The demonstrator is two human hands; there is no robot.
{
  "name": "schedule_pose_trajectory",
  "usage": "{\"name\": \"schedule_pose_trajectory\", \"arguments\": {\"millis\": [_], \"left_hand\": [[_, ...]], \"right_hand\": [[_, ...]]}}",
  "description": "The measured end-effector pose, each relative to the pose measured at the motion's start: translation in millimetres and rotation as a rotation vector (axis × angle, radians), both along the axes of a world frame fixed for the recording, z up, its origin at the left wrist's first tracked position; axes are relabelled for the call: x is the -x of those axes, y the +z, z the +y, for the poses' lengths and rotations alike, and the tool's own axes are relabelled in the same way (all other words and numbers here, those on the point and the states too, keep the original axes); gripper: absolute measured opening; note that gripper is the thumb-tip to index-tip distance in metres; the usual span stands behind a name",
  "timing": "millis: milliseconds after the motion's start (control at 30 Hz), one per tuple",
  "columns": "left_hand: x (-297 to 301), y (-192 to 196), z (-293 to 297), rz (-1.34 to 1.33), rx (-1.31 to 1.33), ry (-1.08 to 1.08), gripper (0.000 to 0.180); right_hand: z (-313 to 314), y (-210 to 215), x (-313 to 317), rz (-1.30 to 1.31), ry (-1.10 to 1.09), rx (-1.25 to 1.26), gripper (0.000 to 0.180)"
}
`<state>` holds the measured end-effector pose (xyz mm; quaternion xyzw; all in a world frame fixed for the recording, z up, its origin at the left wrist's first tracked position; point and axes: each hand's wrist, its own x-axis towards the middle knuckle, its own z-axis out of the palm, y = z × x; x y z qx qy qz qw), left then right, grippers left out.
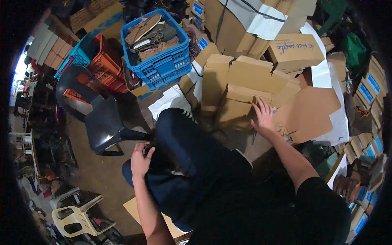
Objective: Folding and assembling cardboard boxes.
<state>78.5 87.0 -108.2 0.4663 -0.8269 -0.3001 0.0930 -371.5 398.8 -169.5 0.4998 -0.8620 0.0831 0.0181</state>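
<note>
My right hand reaches forward with its fingers spread. Its fingertips are at the right edge of a low stack of folded brown cardboard; whether they touch it I cannot tell. Behind that stack stand taller flattened cardboard sheets. My left hand is beside my bent knee, close to a leg of the black plastic chair. Its thumb is apart from the loosely curled fingers, and nothing shows in it. To the right of my right hand lies a wide unfolded brown cardboard piece.
A blue crate full of shoes stands ahead, with orange crates to its left. A closed brown box rests at the far right. Shoe boxes pile up along the right side. A cream plastic chair is at the lower left.
</note>
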Motion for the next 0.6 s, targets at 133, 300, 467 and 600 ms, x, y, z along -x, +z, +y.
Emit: {"name": "schedule_pose_trajectory", "arguments": {"millis": [133,300,467,600], "left_hand": [[-5.7,-4.9,1.2,0.007,0.045,-0.038,0.034],[-3.5,0.4,2.9,0.180,0.070,0.016,0.030],[-14.7,-1.0,4.5,0.352,0.101,0.148,0.026],[-25.2,-2.7,8.4,0.482,-0.006,0.254,0.028]], "right_hand": [[-9.2,-7.5,17.1,-0.157,0.029,-0.106,0.039],[-60.1,103.6,-8.6,-0.283,0.155,0.070,0.020],[-103.4,238.9,-22.8,-0.484,0.117,0.487,0.032],[-131.5,301.7,-4.8,-0.789,0.127,0.854,0.036]]}}
